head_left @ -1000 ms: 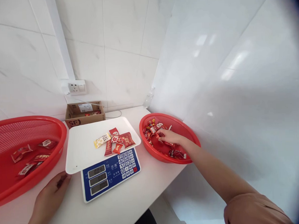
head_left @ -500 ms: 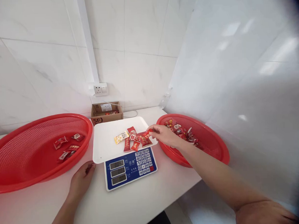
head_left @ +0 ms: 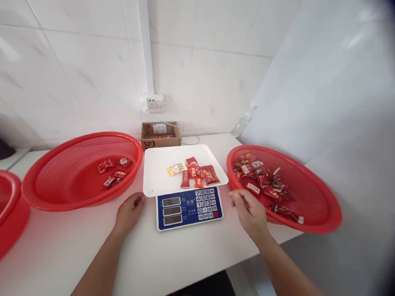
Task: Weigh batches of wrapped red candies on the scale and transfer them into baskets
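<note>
A white weighing tray (head_left: 156, 174) sits on an electronic scale whose blue keypad panel (head_left: 190, 212) faces me. On the tray lie several red wrapped candies (head_left: 210, 175) and one yellow-and-white candy packet (head_left: 177, 168). My left hand (head_left: 129, 213) rests on the table beside the tray's near left corner, its fingers curled in with nothing visible in them. Just right of the scale, my right hand (head_left: 251, 213) hovers by the basket's near rim, fingers curled and seemingly holding nothing. The right red basket (head_left: 321, 203) holds many loose red candies (head_left: 271, 192).
Another red basket (head_left: 64, 171) at left has several red candies (head_left: 105, 165) inside. Part of a third red basket (head_left: 11, 230) shows at the far left edge. Behind the tray stands a cardboard box (head_left: 161, 142), below a wall socket (head_left: 154, 103). A clear plastic bottle (head_left: 242, 123) lies near the wall.
My right hand has let go of a red candy on the tray and drawn back toward me, right of the scale. My left hand stays by the tray. The view has shifted left.
</note>
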Available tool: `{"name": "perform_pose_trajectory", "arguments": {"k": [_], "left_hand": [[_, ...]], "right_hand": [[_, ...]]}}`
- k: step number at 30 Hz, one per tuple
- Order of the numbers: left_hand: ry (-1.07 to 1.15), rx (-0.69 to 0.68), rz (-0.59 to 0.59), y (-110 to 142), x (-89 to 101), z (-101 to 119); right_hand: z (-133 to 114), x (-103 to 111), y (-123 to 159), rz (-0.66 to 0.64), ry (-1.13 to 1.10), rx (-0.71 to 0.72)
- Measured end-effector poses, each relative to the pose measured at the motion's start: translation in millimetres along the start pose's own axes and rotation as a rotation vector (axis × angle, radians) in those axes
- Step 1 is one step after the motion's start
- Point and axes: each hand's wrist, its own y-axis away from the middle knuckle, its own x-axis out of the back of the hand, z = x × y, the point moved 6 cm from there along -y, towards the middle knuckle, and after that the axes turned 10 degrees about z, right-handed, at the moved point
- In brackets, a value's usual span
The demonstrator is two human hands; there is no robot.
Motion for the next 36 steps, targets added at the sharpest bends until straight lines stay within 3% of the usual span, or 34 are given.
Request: {"name": "perform_pose_trajectory", "arguments": {"k": [4, 9, 15, 22, 36], "left_hand": [[-0.008, 0.011, -0.012, 1.5, 0.0, -0.1], [-0.004, 0.017, -0.006, 3.4, 1.7, 2.3], [-0.015, 0.017, 0.008, 3.7, 2.1, 3.2], [-0.065, 0.019, 0.045, 4.8, 5.6, 9.6], [-0.152, 0.008, 0.098, 6.4, 8.0, 19.7]], "right_hand": [[57.6, -3.3, 32.0, 0.005, -0.047, -0.265], [87.9, -15.8, 28.8, 0.045, -0.069, -0.421], [90.3, -24.5, 24.9, 0.028, 0.020, -0.391], [94.3, -29.4, 29.9, -0.037, -0.023, -0.400], [93.2, -27.5, 29.6, -0.071, -0.020, -0.377]]}}
